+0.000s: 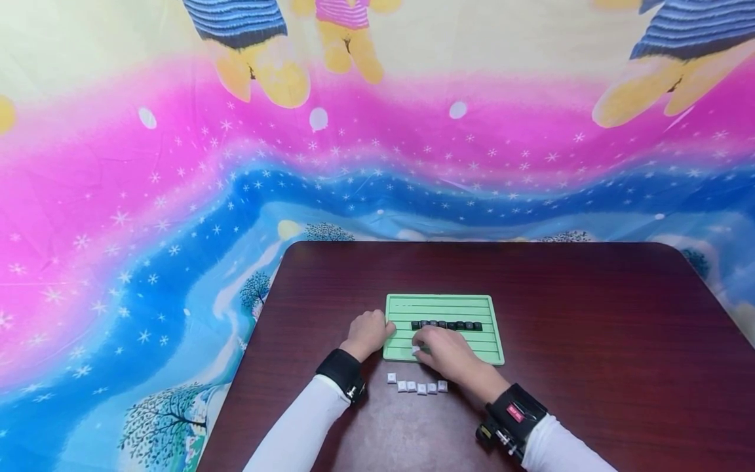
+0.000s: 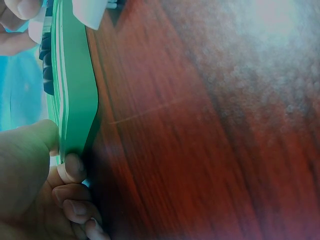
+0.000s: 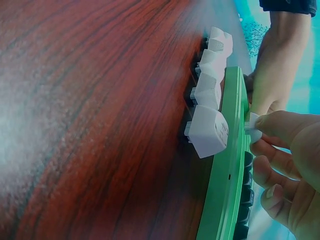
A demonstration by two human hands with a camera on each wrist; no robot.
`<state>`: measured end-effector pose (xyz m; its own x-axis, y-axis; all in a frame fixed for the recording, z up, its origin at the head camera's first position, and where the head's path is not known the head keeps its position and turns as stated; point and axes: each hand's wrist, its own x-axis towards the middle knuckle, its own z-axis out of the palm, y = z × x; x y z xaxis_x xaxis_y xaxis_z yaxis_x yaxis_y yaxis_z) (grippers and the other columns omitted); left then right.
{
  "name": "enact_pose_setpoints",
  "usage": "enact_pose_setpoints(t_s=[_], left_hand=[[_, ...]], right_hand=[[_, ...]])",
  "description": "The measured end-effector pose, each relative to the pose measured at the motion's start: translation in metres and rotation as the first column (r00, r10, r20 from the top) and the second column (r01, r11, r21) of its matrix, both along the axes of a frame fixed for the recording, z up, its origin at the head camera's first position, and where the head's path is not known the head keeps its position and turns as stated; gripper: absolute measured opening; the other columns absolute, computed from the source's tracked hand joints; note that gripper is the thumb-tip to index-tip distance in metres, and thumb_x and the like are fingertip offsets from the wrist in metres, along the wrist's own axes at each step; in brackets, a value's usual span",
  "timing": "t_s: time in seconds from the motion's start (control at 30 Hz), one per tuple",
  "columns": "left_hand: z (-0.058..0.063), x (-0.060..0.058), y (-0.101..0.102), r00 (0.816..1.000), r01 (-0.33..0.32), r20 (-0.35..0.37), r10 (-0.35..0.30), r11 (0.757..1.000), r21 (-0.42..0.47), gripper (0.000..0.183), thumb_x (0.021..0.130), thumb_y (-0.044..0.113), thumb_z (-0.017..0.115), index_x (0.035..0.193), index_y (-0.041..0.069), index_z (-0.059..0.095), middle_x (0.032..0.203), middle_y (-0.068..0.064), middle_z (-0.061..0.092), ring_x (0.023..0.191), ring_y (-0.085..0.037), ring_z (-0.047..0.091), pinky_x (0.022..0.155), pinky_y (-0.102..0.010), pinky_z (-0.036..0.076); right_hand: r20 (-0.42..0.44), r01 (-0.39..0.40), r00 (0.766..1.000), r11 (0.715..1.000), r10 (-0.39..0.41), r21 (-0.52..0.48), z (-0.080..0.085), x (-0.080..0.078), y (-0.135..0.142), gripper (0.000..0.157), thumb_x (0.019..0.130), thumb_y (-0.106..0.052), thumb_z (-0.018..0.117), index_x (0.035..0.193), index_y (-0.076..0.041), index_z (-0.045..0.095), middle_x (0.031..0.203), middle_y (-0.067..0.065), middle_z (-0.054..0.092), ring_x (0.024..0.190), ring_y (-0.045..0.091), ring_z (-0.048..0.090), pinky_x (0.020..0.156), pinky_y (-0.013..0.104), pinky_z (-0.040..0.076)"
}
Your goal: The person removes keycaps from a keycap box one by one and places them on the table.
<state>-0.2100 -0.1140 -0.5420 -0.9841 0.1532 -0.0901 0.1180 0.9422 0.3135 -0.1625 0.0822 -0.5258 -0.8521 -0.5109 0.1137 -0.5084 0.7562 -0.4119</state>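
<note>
A pale green ridged tray [image 1: 486, 356] lies on the table with a row of black keycaps [image 1: 460, 326] across its middle. My left hand [image 1: 368, 333] grips the tray's left edge, thumb on top and fingers curled at the side in the left wrist view. Over the lower left of the tray, my right hand [image 1: 448, 354] pinches a white keycap [image 3: 254, 127] between thumb and fingertip, its stem toward the tray. Several white keycaps [image 1: 421, 389] sit in an uneven row in front of the tray's near edge.
The dark reddish wooden table [image 1: 590, 328] extends around the tray, with rounded far corners. A colourful patterned cloth [image 1: 413, 144] hangs behind it and down its left side. Both wrists wear black straps with cameras.
</note>
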Motion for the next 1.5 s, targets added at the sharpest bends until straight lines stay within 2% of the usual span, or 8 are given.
enact_pose_setpoints(t_s=[0.43,0.77,1.5], left_hand=[[0.001,0.000,0.001,1.000,-0.006,-0.004,0.006,1.000,0.005,0.039,0.092,0.028,0.060,0.059,0.013,0.047,0.059,-0.007,0.054,0.054,-0.025,0.054,0.052,-0.041,0.044],[0.003,0.002,0.000,1.000,0.001,0.015,-0.002,1.000,0.022,0.043,0.092,0.026,0.059,0.057,0.015,0.038,0.055,0.000,0.035,0.049,-0.021,0.043,0.048,-0.035,0.035],[-0.002,0.000,-0.001,1.000,0.008,-0.007,-0.008,1.000,0.019,0.041,0.092,0.026,0.058,0.058,0.015,0.037,0.055,0.000,0.035,0.050,-0.020,0.041,0.048,-0.035,0.035]], right_hand=[[-0.053,-0.019,0.998,0.999,0.017,-0.026,0.001,0.004,0.007,0.016,0.087,-0.019,0.077,0.101,-0.012,0.075,0.096,0.000,0.074,0.086,0.015,0.070,0.071,0.030,0.055],[-0.038,0.013,0.999,1.000,-0.014,-0.025,0.002,0.007,0.013,0.019,0.087,-0.022,0.077,0.103,-0.013,0.075,0.096,-0.003,0.073,0.085,0.013,0.070,0.070,0.030,0.055],[-0.082,0.025,0.996,0.999,-0.028,-0.036,0.004,0.011,0.022,0.018,0.085,-0.022,0.078,0.102,-0.015,0.074,0.096,-0.004,0.073,0.083,0.013,0.070,0.069,0.029,0.056]])
